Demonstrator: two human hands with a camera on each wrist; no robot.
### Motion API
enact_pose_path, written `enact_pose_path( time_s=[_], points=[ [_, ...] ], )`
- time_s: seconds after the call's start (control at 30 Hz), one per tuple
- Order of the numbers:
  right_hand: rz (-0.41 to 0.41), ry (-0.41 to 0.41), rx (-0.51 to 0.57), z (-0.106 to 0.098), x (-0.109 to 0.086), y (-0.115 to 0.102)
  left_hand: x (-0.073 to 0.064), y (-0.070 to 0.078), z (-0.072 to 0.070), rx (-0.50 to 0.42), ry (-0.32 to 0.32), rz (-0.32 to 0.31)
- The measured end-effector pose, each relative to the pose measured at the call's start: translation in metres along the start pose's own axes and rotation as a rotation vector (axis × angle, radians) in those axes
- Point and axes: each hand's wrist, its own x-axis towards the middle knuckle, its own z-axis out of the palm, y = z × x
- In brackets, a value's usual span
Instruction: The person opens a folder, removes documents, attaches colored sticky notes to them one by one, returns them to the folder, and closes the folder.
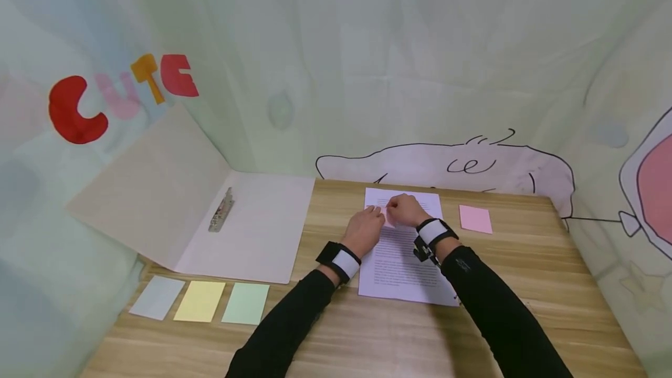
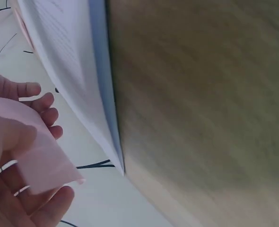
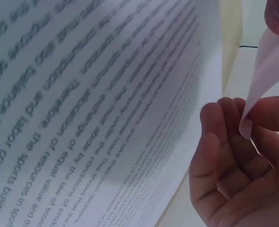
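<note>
Over the upper part of the printed pages [image 1: 401,270], both hands hold one pink sticky note [image 1: 388,220]. My left hand [image 1: 364,229] grips it with the thumb lying across its face, as the left wrist view shows of the note [image 2: 47,163]. Finger and thumb of my right hand [image 1: 408,210] pinch the note's edge, where a small corner curls over. In the right wrist view the note [image 3: 271,71] bends between the two hands, above lines of black print.
Another pink note [image 1: 475,219] lies right of the pages. At left, an open folder [image 1: 262,226] with a metal clip [image 1: 221,212] leans its cover on the curtain. Grey [image 1: 157,297], yellow [image 1: 199,301] and green [image 1: 245,303] notes line the table front.
</note>
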Motion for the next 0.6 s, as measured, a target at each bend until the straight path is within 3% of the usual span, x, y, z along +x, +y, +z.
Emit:
enact_pose_path(
  time_s=[0.2,0.4,0.6],
  points=[
    [0.002,0.042,-0.085,0.003,0.013,0.006,0.009,0.005,0.011,-0.063,0.009,-0.093],
    [-0.004,0.084,-0.128,0.006,0.021,0.013,0.018,0.01,0.014,-0.068,-0.047,-0.139],
    [-0.021,0.165,-0.144,0.014,0.03,0.022,0.024,0.009,0.016,-0.057,-0.056,-0.179]
  ],
)
